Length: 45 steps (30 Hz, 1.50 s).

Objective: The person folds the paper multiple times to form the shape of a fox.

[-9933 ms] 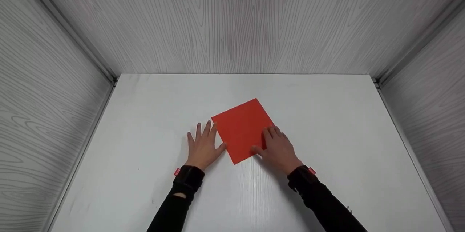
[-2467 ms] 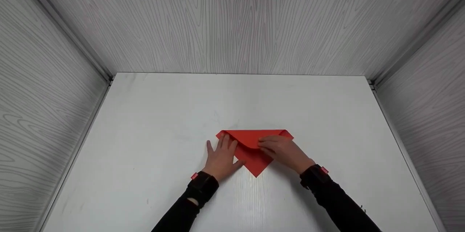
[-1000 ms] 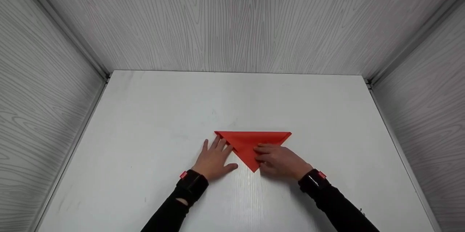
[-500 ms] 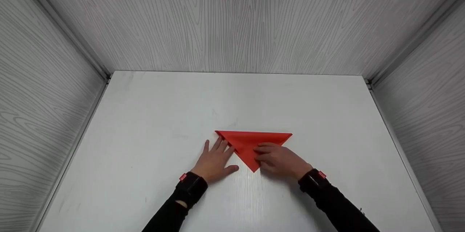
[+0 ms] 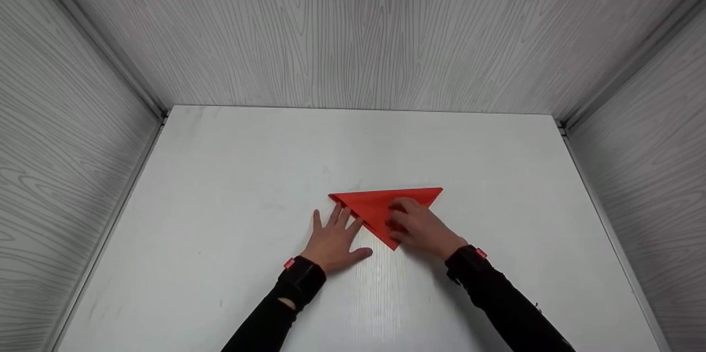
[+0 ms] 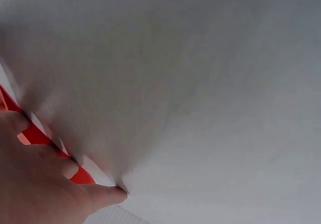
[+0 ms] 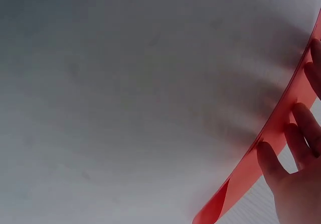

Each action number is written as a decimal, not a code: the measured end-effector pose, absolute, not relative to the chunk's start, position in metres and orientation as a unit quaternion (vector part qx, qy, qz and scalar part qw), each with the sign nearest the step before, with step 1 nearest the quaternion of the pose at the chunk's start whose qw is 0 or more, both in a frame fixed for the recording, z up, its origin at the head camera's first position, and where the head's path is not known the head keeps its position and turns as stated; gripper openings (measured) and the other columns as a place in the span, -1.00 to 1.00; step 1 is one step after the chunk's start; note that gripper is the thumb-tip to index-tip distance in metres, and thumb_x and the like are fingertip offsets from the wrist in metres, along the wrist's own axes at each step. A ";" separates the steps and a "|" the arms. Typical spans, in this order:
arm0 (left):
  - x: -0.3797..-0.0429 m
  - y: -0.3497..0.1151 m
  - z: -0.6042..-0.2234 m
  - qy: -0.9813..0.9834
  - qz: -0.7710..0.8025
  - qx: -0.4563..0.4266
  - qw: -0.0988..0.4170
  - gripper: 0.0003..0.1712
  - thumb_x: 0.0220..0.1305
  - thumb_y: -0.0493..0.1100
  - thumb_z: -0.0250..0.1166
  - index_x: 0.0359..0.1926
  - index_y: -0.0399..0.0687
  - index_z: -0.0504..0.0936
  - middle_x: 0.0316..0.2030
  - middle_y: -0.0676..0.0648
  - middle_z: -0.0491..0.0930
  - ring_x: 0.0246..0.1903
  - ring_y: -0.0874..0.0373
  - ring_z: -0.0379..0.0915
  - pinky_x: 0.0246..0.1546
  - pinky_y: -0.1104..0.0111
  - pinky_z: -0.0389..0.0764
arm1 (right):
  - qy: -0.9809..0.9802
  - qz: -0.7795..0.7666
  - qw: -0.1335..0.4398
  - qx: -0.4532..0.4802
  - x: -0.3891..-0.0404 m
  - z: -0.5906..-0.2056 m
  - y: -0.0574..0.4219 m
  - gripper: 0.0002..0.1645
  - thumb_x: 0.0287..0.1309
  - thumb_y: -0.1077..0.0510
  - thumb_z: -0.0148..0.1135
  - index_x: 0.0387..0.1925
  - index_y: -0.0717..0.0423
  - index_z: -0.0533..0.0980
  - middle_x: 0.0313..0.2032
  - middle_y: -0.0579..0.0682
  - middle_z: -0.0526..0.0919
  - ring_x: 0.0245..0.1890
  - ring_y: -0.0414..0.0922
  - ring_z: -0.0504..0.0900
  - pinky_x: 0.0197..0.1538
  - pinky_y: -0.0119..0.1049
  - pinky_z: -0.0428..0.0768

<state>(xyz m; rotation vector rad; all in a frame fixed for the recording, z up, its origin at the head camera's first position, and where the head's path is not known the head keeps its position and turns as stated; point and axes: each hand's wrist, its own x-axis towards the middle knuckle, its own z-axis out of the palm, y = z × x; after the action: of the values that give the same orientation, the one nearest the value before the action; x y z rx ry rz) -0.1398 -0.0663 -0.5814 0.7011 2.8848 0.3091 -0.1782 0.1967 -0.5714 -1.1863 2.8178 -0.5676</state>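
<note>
A sheet of red paper [image 5: 370, 206], folded into a triangle, lies on the white table with its long edge away from me and one corner towards me. My left hand [image 5: 333, 244] lies spread beside it, fingertips at its left slanting edge and thumb out on the table. On the right half rests my right hand [image 5: 422, 229], its fingers bent and their tips on the paper. The left wrist view catches part of the red paper [image 6: 37, 136] behind the fingers. In the right wrist view, fingertips touch the paper [image 7: 281, 123] near its edge.
The white tabletop [image 5: 248, 164] surrounds the paper. A pale wood-grain panel [image 5: 353, 32] stands along the back, with similar side panels at left [image 5: 71, 175] and right [image 5: 645, 148]. Black sleeves and wrist bands cover both forearms.
Earlier, the paper lay flat as a square; its far part has been folded over towards me into a triangle. Since half a second ago, the triangle has turned, its right end shifting away from me.
</note>
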 end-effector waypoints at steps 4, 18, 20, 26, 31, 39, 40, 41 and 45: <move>-0.142 -0.066 -0.581 0.964 0.101 0.233 0.077 -0.03 0.35 0.49 0.13 0.61 0.17 0.21 0.57 -0.18 0.15 0.59 -0.19 -0.11 0.37 -0.45 -0.02 | 0.919 -0.173 0.028 -0.354 -0.181 -0.571 0.198 -0.35 0.26 -0.02 0.47 0.35 -0.01 0.53 0.42 0.14 0.36 0.43 0.07 0.30 0.26 -0.02 0.58; -0.141 -0.066 -0.580 0.964 0.104 0.234 0.067 -0.07 0.36 0.45 0.15 0.60 0.18 0.24 0.57 -0.17 0.15 0.59 -0.17 -0.08 0.37 -0.45 -0.02 | 0.927 -0.132 0.050 -0.347 -0.176 -0.573 0.199 -0.24 0.28 -0.15 0.42 0.45 -0.10 0.45 0.55 0.17 0.19 0.54 0.18 0.11 0.31 0.10 0.51; -0.140 -0.066 -0.579 0.964 0.107 0.234 0.067 -0.06 0.36 0.44 0.16 0.61 0.17 0.23 0.58 -0.16 0.13 0.59 -0.17 -0.09 0.37 -0.45 -0.02 | 0.928 -0.127 0.049 -0.348 -0.174 -0.572 0.199 -0.24 0.27 -0.15 0.42 0.45 -0.11 0.46 0.55 0.18 0.19 0.53 0.18 0.12 0.31 0.09 0.52; -0.140 -0.066 -0.578 0.964 0.105 0.234 0.065 -0.06 0.36 0.45 0.16 0.61 0.18 0.23 0.58 -0.15 0.13 0.59 -0.17 -0.09 0.37 -0.46 -0.02 | 0.931 -0.123 0.058 -0.339 -0.171 -0.572 0.198 -0.23 0.28 -0.15 0.42 0.46 -0.13 0.44 0.55 0.17 0.19 0.54 0.17 0.11 0.32 0.06 0.51; -0.140 -0.066 -0.580 0.964 0.103 0.235 0.063 -0.06 0.36 0.45 0.16 0.61 0.19 0.23 0.58 -0.15 0.13 0.58 -0.18 -0.08 0.36 -0.46 -0.01 | 0.932 -0.121 0.060 -0.337 -0.171 -0.574 0.199 -0.23 0.28 -0.18 0.40 0.46 -0.15 0.45 0.55 0.15 0.19 0.54 0.16 0.11 0.32 0.04 0.52; -0.141 -0.066 -0.582 0.965 0.098 0.235 0.063 -0.04 0.35 0.46 0.16 0.62 0.19 0.20 0.58 -0.14 0.13 0.59 -0.16 -0.08 0.37 -0.45 -0.01 | 0.928 -0.132 0.053 -0.344 -0.170 -0.573 0.200 -0.24 0.28 -0.16 0.42 0.45 -0.12 0.46 0.55 0.17 0.20 0.53 0.17 0.13 0.32 0.08 0.51; -0.141 -0.066 -0.582 0.965 0.100 0.234 0.063 -0.04 0.35 0.46 0.16 0.62 0.20 0.20 0.58 -0.14 0.13 0.59 -0.16 -0.08 0.37 -0.45 -0.01 | 0.927 -0.133 0.050 -0.347 -0.170 -0.573 0.200 -0.25 0.28 -0.16 0.42 0.44 -0.11 0.47 0.54 0.18 0.20 0.52 0.18 0.14 0.31 0.08 0.51; -0.141 -0.066 -0.582 0.965 0.100 0.233 0.064 -0.04 0.34 0.47 0.16 0.62 0.21 0.20 0.58 -0.14 0.13 0.59 -0.16 -0.09 0.37 -0.45 -0.02 | 0.926 -0.134 0.047 -0.349 -0.170 -0.573 0.200 -0.25 0.27 -0.15 0.42 0.43 -0.09 0.48 0.53 0.19 0.21 0.51 0.19 0.15 0.31 0.09 0.52; -0.141 -0.066 -0.583 0.965 0.103 0.231 0.064 -0.04 0.33 0.47 0.16 0.62 0.22 0.20 0.58 -0.13 0.13 0.59 -0.15 -0.10 0.37 -0.45 -0.03 | 0.927 -0.129 0.049 -0.349 -0.171 -0.573 0.200 -0.25 0.28 -0.16 0.42 0.44 -0.10 0.47 0.54 0.18 0.21 0.51 0.18 0.15 0.31 0.09 0.51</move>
<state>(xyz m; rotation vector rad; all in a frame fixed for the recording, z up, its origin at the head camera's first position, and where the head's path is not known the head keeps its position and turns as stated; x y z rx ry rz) -0.1407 -0.0659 -0.5831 0.6982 2.9146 0.3109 -0.1705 0.2003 -0.5730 -1.0627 2.8240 -0.3916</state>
